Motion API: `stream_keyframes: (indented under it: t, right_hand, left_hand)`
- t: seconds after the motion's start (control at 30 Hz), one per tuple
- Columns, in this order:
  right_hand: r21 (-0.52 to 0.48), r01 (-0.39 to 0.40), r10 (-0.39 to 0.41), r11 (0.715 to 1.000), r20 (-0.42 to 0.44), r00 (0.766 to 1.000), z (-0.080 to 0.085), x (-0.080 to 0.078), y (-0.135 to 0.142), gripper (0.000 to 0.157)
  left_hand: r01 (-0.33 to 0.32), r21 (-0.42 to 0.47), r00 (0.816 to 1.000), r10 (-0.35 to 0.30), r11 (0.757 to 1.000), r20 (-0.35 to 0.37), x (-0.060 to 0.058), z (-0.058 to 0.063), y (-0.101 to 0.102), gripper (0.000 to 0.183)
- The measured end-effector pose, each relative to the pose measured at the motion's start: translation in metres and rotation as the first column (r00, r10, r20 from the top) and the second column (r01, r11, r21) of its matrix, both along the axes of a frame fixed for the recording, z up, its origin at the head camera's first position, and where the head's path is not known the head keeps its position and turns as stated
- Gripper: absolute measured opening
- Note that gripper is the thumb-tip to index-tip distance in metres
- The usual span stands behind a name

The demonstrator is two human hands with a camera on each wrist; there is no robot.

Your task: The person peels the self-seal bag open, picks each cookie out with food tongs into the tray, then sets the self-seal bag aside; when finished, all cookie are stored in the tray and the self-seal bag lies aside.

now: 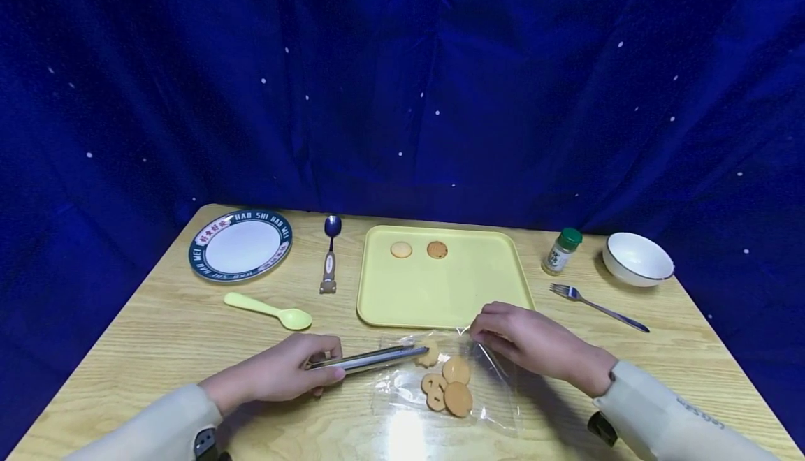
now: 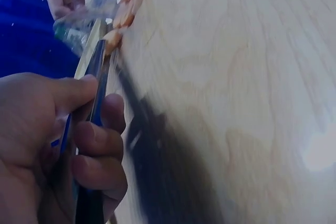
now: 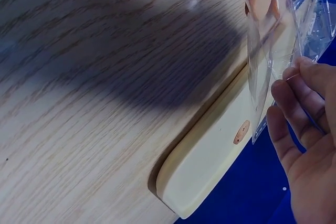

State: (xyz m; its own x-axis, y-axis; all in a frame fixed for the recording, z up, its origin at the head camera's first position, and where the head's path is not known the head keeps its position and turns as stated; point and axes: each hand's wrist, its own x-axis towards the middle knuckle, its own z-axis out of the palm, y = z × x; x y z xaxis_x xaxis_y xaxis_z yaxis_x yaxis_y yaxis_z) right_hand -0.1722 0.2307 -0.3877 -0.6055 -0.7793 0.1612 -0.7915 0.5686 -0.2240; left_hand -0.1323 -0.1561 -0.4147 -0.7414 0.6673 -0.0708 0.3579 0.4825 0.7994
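Metal tongs [image 1: 377,359] are gripped in my left hand [image 1: 283,369], their tips at a pale cookie [image 1: 430,353] by the mouth of a clear plastic bag [image 1: 497,394]. In the left wrist view, fingers and thumb wrap the tongs [image 2: 97,72], and the cookie [image 2: 112,41] sits at the tips. My right hand [image 1: 525,339] pinches the bag's upper edge between thumb and fingers, also seen in the right wrist view. Several more cookies [image 1: 458,398] lie inside the bag, one of them pretzel-shaped.
Behind the bag is a yellow tray [image 1: 440,286] bearing a pale round cookie [image 1: 401,249] and a brown cookie [image 1: 437,249]. Leftward lie a yellow spoon [image 1: 270,311], a metal spoon [image 1: 330,255] and a plate [image 1: 242,246]. Rightward are a green-capped shaker [image 1: 562,253], a fork [image 1: 597,305] and a bowl [image 1: 638,260].
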Motion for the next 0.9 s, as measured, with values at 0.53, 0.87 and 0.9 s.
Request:
stream_keyframes:
  t: [0.53,0.87,0.9]
  right_hand:
    - [0.007,-0.003,0.003,1.0,0.009,1.0,0.0,0.001,0.004,0.01]
    - [0.006,-0.011,0.011,1.0,0.016,1.0,0.001,0.0,0.004,0.01]
    - [0.006,-0.015,0.015,1.0,0.012,1.0,0.001,0.0,0.003,0.01]
  left_hand:
    - [0.034,0.037,0.997,-0.036,0.999,0.069,-0.007,0.048,-0.083,0.011]
    - [-0.133,-0.128,0.949,0.089,0.983,-0.302,-0.049,0.061,-0.045,0.014]
    - [-0.158,-0.151,0.938,0.1,0.976,-0.333,-0.055,0.06,-0.035,0.015]
